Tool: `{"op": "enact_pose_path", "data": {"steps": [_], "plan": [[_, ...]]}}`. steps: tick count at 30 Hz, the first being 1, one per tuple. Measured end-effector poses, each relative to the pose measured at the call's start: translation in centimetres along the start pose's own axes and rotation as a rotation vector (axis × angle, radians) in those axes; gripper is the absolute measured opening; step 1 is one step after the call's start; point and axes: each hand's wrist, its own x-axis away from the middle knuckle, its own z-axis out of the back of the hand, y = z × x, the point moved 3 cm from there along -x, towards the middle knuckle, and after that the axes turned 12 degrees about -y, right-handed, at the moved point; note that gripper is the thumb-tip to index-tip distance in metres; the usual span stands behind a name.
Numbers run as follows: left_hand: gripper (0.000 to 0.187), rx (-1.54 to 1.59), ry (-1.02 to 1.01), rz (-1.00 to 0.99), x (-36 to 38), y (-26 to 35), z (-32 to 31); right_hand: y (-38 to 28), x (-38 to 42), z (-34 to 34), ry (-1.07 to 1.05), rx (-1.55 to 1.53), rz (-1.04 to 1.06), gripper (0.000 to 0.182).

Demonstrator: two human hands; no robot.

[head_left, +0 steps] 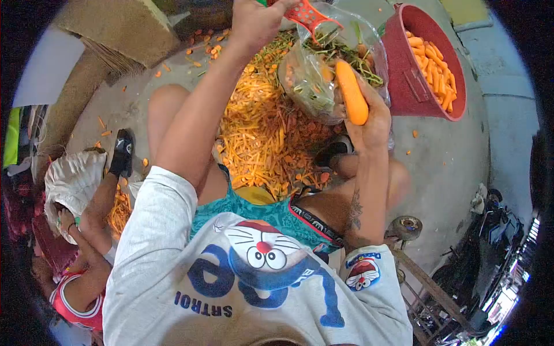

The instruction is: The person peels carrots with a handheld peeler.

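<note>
At the top, my left hand is closed around an orange peeler with holes in its plastic; a bit of green shows by the fingers. My right hand grips a smooth, bright orange carrot, its long end pointing away from me. The peeler is apart from the carrot. Just beyond the carrot stands a clear plastic bag with green stems and carrots inside. Between my legs lies a wide heap of carrot peelings.
A red tub of peeled carrots stands at the upper right. To the left, another person's hand is at the mouth of a white sack. A metal frame stands at the lower right. Carrot scraps dot the floor.
</note>
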Motion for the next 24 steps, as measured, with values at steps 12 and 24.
{"op": "enact_pose_path", "data": {"steps": [12,24], "plan": [[0.014,-0.074,0.04,-0.062,0.4,-1.1,-1.4,-0.5,-0.9,-0.3,0.051,-0.111,0.051,0.041],[0.02,-0.061,-0.036,-0.253,3.4,2.2,-4.9,0.1,-0.5,1.3,-0.33,-0.394,0.001,0.04]]}}
